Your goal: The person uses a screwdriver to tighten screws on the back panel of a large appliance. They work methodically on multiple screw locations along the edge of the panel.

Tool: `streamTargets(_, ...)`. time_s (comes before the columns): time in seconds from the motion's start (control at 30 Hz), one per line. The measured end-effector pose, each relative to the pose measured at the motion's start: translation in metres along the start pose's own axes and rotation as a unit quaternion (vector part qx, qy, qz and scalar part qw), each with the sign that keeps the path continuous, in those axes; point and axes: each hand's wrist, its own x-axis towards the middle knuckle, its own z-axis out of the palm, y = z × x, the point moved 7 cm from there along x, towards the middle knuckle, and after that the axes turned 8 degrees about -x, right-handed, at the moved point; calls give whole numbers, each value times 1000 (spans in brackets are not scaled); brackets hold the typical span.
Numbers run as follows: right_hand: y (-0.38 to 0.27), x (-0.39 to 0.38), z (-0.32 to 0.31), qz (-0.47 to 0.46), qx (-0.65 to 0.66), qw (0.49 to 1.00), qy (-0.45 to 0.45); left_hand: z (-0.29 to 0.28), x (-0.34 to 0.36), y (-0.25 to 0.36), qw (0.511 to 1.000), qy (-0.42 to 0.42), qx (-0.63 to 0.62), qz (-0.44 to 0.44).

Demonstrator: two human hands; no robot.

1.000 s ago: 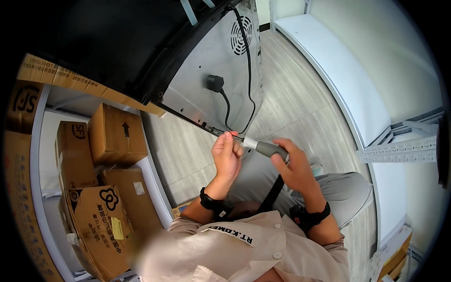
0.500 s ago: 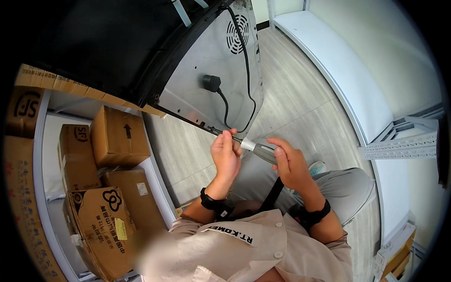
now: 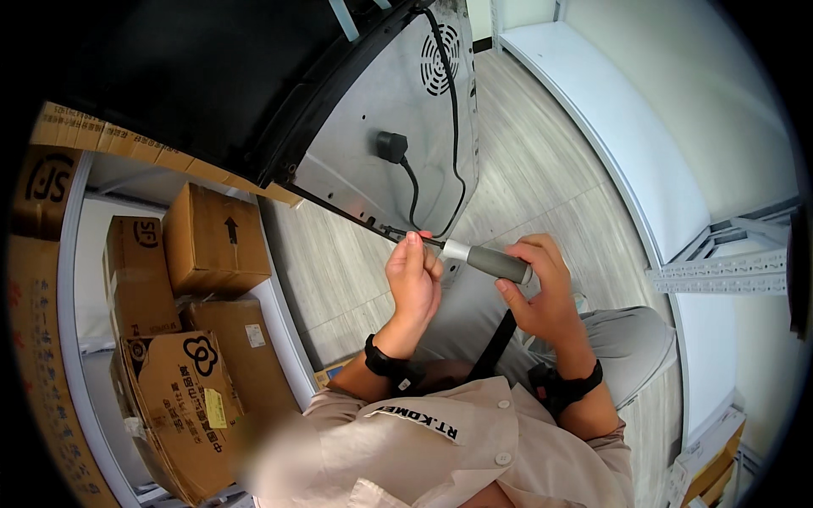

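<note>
At picture centre in the head view, the screwdriver [image 3: 487, 261] lies level, its tip toward ten o'clock at the lower edge of the grey appliance back panel [image 3: 389, 102]. Right hand [image 3: 542, 292] wraps its fingers closed round the grey handle. Left hand [image 3: 412, 284] pinches the metal shaft between thumb and fingertips. Cardboard boxes [image 3: 212, 241] sit on a shelf at nine o'clock.

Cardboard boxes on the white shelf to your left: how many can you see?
4: one with an arrow mark, one left of it, one below the arrow box, and one at the front. More may be hidden behind.
</note>
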Motion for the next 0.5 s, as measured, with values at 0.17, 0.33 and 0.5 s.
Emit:
streamTargets(0.17,1,1,-1,-10,-36,999,-20,-6,3,-1,1000,3,-8,-1)
streamTargets(0.33,24,-12,20,121,8,990,-70,-11,8,-2,1000,8,11,19)
streamTargets(0.5,48,-22,38,380,196,894,-135,-1,1,7,998,-11,64,-7)
